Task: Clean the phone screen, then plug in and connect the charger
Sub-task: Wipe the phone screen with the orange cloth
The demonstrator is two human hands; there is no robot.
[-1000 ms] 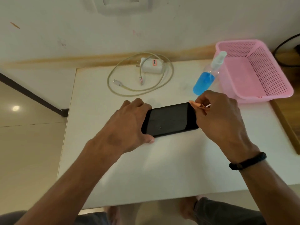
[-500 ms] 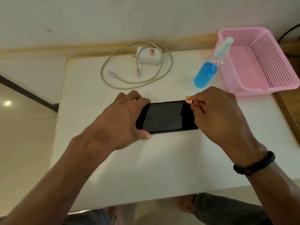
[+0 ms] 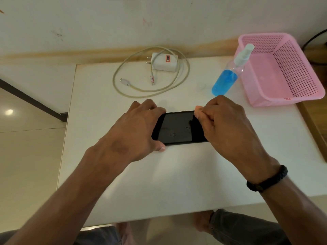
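A black phone [image 3: 178, 128] lies flat, screen up, in the middle of the white table [image 3: 159, 183], with a few droplets on the glass. My left hand [image 3: 136, 129] grips its left end. My right hand [image 3: 228, 124] covers the right end, its fingers pinched on a small peach-coloured cloth [image 3: 197, 109] pressed to the screen; most of the cloth is hidden. Behind the phone sit a white charger adapter [image 3: 164, 62] and a loose coiled cream cable [image 3: 154, 85], both cable ends free.
A spray bottle [image 3: 228, 76] with blue liquid leans at the back right beside a pink perforated basket [image 3: 283, 71]. The wall runs along the table's far edge. A wooden surface [image 3: 313, 124] adjoins on the right; floor tiles lie to the left.
My right hand with the cloth has slid leftward over the right part of the screen. The left hand keeps its hold on the phone. The camera has shifted slightly.
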